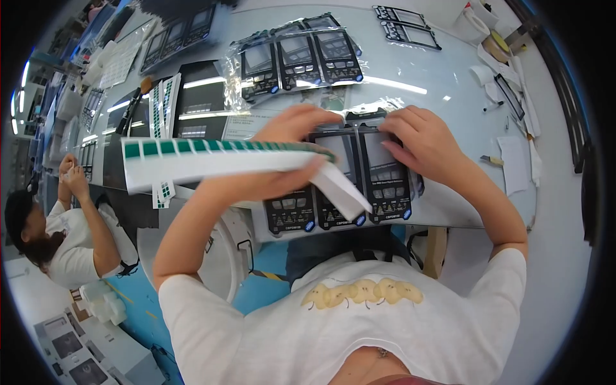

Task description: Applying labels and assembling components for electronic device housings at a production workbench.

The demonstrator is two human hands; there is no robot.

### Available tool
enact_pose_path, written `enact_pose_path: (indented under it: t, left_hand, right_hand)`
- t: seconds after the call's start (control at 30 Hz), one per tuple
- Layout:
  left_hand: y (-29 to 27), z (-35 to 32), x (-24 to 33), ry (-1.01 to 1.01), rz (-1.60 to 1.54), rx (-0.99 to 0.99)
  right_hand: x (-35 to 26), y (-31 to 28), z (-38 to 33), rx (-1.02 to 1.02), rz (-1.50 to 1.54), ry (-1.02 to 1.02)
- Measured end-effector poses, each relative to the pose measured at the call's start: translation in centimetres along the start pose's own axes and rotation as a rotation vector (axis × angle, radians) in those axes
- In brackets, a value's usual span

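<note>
My left hand (pixel 298 176) is closed around a long white strip (pixel 205 170) with a row of green labels along it. The strip runs out to the left, and a white tail of it hangs over the panels. Beneath both hands lies a row of black panels (pixel 391 183) with window openings and printed faces, near the table's front edge. My right hand (pixel 420 138) curls over the top end of the rightmost panel, fingertips at its upper edge and thumb on its face. Motion blurs my left fingers, and my hands partly cover the panels.
Several bagged black panels (pixel 298 58) lie beyond my hands, with more panels (pixel 179 38) at the far left. Other label strips (pixel 163 106) and a brush (pixel 142 90) are left. Two black frames (pixel 407 29) lie far right. A co-worker (pixel 70 237) works at left.
</note>
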State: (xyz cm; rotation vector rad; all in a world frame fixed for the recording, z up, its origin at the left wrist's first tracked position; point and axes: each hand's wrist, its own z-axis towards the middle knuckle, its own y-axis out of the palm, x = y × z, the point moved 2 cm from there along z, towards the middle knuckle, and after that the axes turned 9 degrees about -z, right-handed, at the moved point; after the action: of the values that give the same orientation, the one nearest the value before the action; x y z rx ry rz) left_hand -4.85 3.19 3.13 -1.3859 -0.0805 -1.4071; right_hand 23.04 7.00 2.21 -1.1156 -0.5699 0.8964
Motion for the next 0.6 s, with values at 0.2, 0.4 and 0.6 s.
enact_pose_path:
  t: [0.2,0.4,0.6]
  left_hand:
    - [-1.9,-4.9,-1.2,-0.275,0.105,0.069]
    - [-0.1,-7.2,-0.7,-0.159,0.297,0.248]
    - [0.7,-9.1,0.8,-0.085,0.420,0.150]
  right_hand:
    - [0.4,1.0,1.1,0.043,0.003,-0.199]
    - [0.3,-0.1,1.1,0.221,-0.150,-0.398]
    - [0.3,0.0,0.9,0.010,-0.097,-0.416]
